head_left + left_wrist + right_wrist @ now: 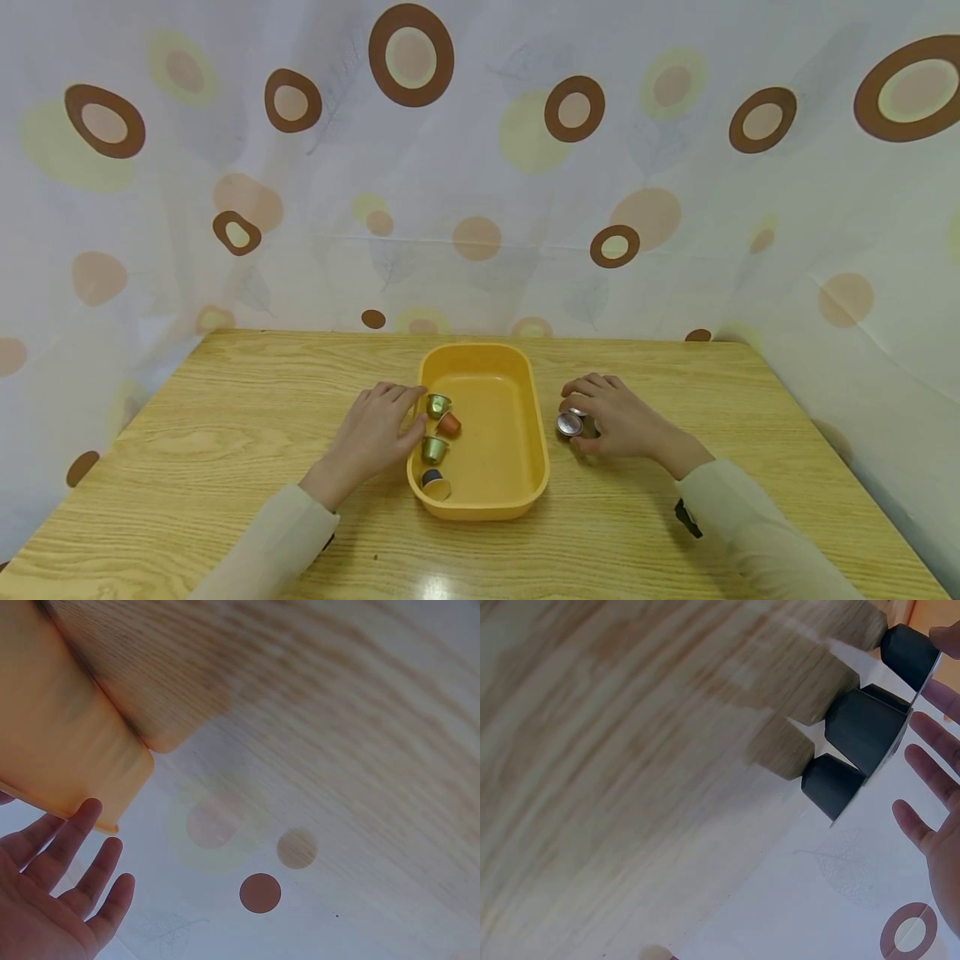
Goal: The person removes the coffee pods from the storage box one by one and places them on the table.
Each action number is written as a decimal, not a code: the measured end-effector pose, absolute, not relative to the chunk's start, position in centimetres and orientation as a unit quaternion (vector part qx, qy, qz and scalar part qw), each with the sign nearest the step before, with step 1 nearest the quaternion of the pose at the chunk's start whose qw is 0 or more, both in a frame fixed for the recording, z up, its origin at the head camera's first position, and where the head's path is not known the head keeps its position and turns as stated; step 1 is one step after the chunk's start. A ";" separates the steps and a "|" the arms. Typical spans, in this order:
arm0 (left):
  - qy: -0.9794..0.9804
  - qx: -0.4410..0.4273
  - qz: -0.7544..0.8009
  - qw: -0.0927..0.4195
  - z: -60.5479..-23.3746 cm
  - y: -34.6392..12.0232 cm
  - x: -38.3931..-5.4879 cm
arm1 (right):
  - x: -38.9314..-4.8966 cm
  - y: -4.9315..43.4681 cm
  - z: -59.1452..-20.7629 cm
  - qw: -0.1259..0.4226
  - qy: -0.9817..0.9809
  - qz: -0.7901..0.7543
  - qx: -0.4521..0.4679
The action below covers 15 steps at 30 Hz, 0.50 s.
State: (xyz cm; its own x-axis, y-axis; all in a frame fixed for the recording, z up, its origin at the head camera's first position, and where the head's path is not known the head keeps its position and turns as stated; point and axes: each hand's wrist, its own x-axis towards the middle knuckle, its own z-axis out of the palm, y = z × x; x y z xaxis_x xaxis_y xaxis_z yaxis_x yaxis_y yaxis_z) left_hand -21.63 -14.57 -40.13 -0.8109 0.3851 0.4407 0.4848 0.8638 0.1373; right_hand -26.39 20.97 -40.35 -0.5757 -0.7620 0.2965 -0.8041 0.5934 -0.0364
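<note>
My left hand (378, 425) is at the left rim of a yellow plastic tray (495, 506); its fingers are spread, with fingertips right at the edge. Inside, along that side, lie a dark green coffee capsule (438, 406), an orange one (448, 425), a light green one (434, 451) and one with a gold lid (437, 490). To the tray's right, my right hand (618, 419) hovers low over black coffee capsules (864, 731) standing lids up. Its thumb and forefinger reach either side of the nearest silver-lidded capsule (569, 424), and the other fingers are loosely extended.
The wooden table (247, 433) carries the tray near its middle. A patterned white sheet (480, 183) hangs behind the table and along its sides. In the right wrist view, the black capsules stand close together in a row.
</note>
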 end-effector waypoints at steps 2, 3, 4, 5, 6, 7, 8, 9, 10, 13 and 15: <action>-0.944 -0.229 -0.124 0.201 -40.1 -14.6 -21.6 | -26.4 21.0 -40.4 0.129 -0.882 0.085 0.445; -0.945 -0.229 -0.124 0.200 -40.1 -14.5 -21.6 | -26.4 20.9 -40.4 0.130 -0.881 0.087 0.446; -0.945 -0.228 -0.124 0.198 -40.1 -14.5 -21.6 | -26.4 20.9 -40.4 0.131 -0.881 0.087 0.447; -0.946 -0.227 -0.123 0.198 -40.1 -14.5 -21.6 | -26.4 20.9 -40.4 0.130 -0.881 0.088 0.447; -0.946 -0.227 -0.123 0.197 -40.1 -14.5 -21.6 | -26.4 20.9 -40.3 0.129 -0.881 0.087 0.446; -0.946 -0.226 -0.122 0.197 -40.1 -14.5 -21.6 | -26.4 20.9 -40.3 0.126 -0.882 0.088 0.445; -0.947 -0.225 -0.122 0.196 -40.1 -14.5 -21.6 | -26.4 20.9 -40.3 0.124 -0.883 0.088 0.444; -0.947 -0.224 -0.122 0.196 -40.0 -14.5 -21.6 | -26.4 20.8 -40.3 0.121 -0.884 0.090 0.443; -0.947 -0.223 -0.123 0.195 -40.0 -14.5 -21.6 | -26.4 20.8 -40.3 0.120 -0.885 0.088 0.442; -0.948 -0.221 -0.126 0.193 -40.0 -14.5 -21.6 | -26.4 20.8 -40.3 0.120 -0.884 0.088 0.443; -0.947 -0.221 -0.126 0.194 -40.0 -14.5 -21.6 | -26.4 20.8 -40.3 0.122 -0.883 0.088 0.445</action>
State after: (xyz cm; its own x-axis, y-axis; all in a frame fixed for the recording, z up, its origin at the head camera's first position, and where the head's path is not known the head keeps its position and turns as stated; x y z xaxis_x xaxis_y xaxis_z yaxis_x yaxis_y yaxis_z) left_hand -21.57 -14.46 -39.97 -0.8271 0.3707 0.4226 0.4682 0.8703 0.1529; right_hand -26.44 20.77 -40.31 -0.5738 -0.7644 0.2941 -0.8074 0.5882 -0.0462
